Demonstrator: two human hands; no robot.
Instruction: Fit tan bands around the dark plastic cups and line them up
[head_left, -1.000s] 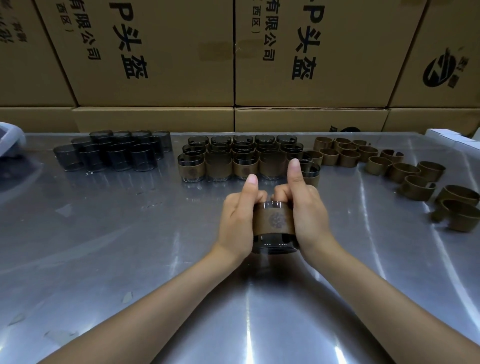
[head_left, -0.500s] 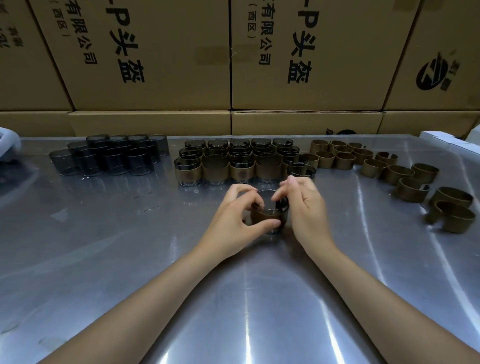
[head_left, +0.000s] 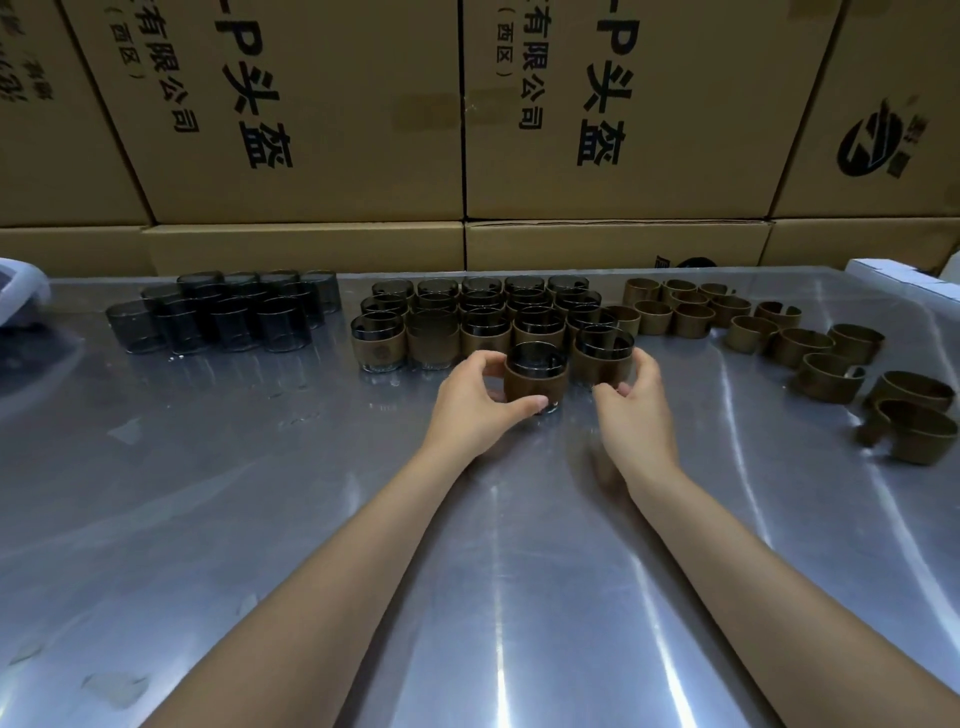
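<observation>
On the steel table (head_left: 260, 519), my left hand (head_left: 475, 400) grips a dark cup with a tan band (head_left: 535, 382) between thumb and fingers. The cup stands upright just in front of the block of banded cups (head_left: 467, 325). My right hand (head_left: 636, 402) hovers to the right of it with fingers loosely curved and holds nothing. Its fingertips lie close to the rightmost banded cup (head_left: 605, 353); whether they touch it I cannot tell. Bare dark cups (head_left: 228, 314) cluster at the back left. Loose tan bands (head_left: 753, 325) lie at the back right.
Large cardboard boxes (head_left: 322, 114) form a wall behind the table. A white object (head_left: 21, 291) pokes in at the left edge, and a white box corner (head_left: 898, 275) at the far right. More bands (head_left: 914, 415) trail toward the right edge.
The banded cup went from held up on its side in both hands to upright on the table by the rows. My right hand has come off it and shifted right.
</observation>
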